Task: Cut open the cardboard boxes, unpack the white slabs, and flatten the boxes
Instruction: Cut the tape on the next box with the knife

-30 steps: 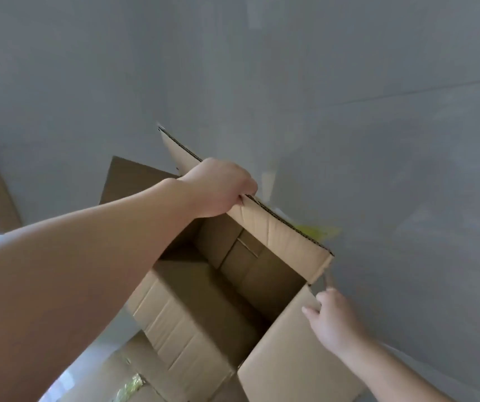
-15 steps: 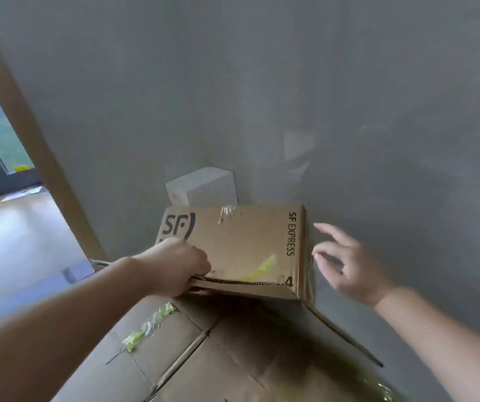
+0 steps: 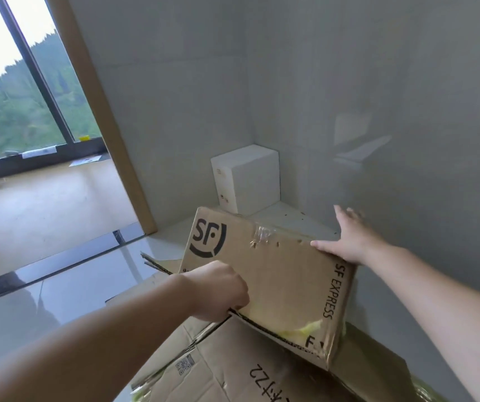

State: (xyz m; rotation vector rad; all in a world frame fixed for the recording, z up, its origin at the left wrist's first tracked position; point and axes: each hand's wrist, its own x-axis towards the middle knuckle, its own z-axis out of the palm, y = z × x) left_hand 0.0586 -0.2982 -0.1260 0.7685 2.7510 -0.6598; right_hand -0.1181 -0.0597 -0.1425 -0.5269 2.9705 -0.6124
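The left hand (image 3: 218,291) grips the lower edge of the SF cardboard box (image 3: 273,282), tilted above flattened cardboard (image 3: 233,364) on the floor; the right hand (image 3: 349,239) presses open-fingered on its far corner. Empty, it looks light and bendable, best held along edges.

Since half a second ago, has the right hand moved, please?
Yes: the right hand has closed in from beside the SF box and now rests open on its upper right corner, near the wall.

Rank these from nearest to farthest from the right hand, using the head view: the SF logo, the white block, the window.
1. White block: in the corner, up and left of the right hand.
2. SF logo: on the box's left part.
3. Window: far left, beyond the doorway.
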